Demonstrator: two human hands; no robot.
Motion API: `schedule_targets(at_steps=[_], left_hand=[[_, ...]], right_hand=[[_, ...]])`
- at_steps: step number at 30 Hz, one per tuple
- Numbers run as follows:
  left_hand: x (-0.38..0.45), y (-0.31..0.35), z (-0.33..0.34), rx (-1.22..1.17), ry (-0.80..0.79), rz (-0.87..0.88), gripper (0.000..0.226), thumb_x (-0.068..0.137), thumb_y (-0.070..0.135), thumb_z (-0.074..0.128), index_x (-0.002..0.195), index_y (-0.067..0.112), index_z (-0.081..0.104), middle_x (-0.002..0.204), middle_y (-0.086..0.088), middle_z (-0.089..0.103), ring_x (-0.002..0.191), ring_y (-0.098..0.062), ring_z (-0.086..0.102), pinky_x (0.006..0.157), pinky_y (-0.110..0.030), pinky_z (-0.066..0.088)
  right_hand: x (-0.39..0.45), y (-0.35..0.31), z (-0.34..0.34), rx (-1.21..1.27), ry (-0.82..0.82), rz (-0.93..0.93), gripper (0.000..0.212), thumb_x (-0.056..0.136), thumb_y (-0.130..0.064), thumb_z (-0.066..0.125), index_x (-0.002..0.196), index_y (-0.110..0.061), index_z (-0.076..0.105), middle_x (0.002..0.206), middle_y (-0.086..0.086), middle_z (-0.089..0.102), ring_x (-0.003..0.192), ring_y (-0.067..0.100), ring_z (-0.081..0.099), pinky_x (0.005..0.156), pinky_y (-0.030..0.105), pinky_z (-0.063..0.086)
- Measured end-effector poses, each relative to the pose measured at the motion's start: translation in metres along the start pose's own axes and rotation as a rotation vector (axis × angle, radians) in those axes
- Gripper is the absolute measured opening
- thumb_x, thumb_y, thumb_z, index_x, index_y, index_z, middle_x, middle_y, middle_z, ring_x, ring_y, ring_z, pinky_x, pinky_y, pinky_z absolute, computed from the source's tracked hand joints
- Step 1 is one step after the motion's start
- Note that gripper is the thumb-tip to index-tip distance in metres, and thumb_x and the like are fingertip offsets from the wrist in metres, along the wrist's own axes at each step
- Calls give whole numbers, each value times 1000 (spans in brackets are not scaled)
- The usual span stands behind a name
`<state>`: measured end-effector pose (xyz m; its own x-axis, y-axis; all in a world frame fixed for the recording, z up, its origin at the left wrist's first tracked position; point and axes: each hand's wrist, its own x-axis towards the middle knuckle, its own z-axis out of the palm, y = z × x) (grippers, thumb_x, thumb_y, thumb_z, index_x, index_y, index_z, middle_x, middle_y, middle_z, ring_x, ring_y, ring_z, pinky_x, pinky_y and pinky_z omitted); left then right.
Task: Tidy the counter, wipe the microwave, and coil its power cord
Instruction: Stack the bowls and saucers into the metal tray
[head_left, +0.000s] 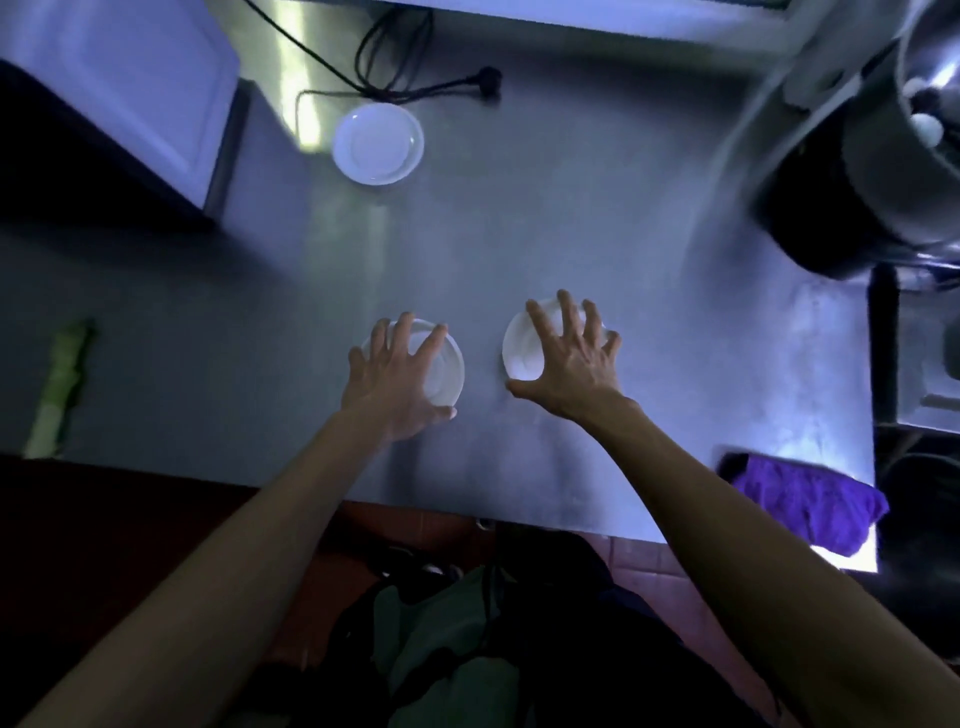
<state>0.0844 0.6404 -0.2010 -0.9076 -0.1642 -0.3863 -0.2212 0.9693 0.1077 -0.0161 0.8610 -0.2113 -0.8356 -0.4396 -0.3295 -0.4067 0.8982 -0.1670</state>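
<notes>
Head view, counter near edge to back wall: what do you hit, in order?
Purple cloth → left hand and right hand, each over a white saucer → lone white saucer → black power cord with plug.

Head view, steep downward, close over counter (571, 218).

Dim bluish light; steel counter (597, 218); reddish tiled floor (639, 561) below.
</notes>
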Motion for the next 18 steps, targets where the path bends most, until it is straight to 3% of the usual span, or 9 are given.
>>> schedule_targets(at_steps=[18], left_hand=[[-219, -264, 35, -148, 114, -339, 111, 58, 77, 60, 150, 40, 9, 159, -4, 1, 146, -35, 1, 109, -63, 24]], right_hand=[[-70, -312, 34, -216, 28, -409, 113, 65, -78, 66, 154, -36, 11, 163, 6, 5, 147, 41, 10, 104, 63, 30]])
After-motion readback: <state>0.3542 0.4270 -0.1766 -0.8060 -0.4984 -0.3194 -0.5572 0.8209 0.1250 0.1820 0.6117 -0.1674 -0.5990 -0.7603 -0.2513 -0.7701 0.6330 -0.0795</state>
